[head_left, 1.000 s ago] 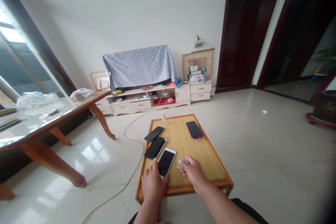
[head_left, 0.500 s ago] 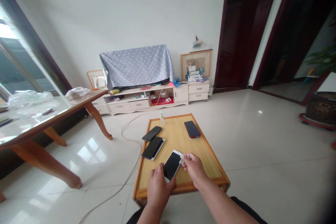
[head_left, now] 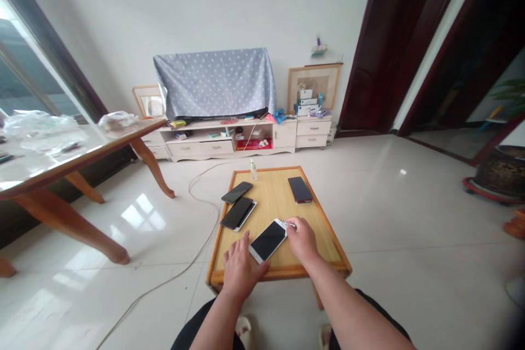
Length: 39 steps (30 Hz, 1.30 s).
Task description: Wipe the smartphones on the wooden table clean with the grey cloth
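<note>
A white-framed phone [head_left: 268, 240] with a dark screen lies slanted near the front of a low wooden table [head_left: 324, 229]. My left hand [head_left: 239, 270] rests on the table at the phone's near end, fingers spread and touching it. My right hand [head_left: 301, 238] is closed in a pinch on a small white item [head_left: 289, 224] held at the phone's far right corner; I cannot make out what the item is.
Two dark phones [head_left: 237, 213] [head_left: 237, 192] lie at the table's left edge and a dark red one [head_left: 299, 190] at the back right. A small bottle [head_left: 253, 169] stands at the far edge. A cable [head_left: 197, 251] trails on the floor; a larger table [head_left: 61, 164] stands left.
The white phone has turned to slant more to the right. My right hand moved forward with the small item to the phone's far corner. The view tilted down.
</note>
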### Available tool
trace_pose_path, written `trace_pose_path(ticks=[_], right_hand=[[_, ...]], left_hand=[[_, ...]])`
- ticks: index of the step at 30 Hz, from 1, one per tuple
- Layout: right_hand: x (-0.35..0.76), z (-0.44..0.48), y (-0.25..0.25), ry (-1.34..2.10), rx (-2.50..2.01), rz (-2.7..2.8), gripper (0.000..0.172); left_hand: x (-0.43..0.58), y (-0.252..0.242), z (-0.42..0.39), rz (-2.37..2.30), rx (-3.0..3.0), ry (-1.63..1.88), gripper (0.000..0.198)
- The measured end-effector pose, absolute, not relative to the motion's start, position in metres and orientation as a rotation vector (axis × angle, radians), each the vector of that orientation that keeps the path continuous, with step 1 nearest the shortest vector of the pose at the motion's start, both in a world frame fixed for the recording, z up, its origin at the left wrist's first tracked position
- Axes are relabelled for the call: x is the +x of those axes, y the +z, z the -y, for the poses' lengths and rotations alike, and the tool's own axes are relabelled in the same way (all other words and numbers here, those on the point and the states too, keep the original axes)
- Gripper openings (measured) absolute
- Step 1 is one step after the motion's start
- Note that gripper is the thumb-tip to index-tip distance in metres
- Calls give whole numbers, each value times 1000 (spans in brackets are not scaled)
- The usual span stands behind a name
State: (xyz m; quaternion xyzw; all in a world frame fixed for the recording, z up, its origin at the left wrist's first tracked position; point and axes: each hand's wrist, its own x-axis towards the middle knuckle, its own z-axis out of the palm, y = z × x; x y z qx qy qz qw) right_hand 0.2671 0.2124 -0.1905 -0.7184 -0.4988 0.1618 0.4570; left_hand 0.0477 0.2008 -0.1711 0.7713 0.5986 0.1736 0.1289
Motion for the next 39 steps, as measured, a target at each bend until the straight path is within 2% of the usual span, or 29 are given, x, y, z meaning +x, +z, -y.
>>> trace_pose_path(ticks=[7,13,18,24,31,36,39], right_hand=[[255,-208,-183,299,-1778,1477,24],[242,-201,-182,260,-1828,1693,43],[231,-193,-184,323,-1801,2034,49],[237,-203,-173,251,-2035,1898,53],[207,-188,-170,405,-1544,2232,53],[231,-207,-165,313,-1924,1980,55],[220,-198,-167,368,-1793,2071,57]], left_hand=[[48,-166,-208,-1754,2260,516,78],[48,-167,-218,-1690,2314,571,77],[46,-172,-218,-1685,2341,646,70],[46,-176,-220,-1667,2369,670,70],[45,-178,-224,-1646,2376,653,64],[47,-171,-223,-1647,2341,637,69],[46,-176,-225,-1649,2353,665,66]])
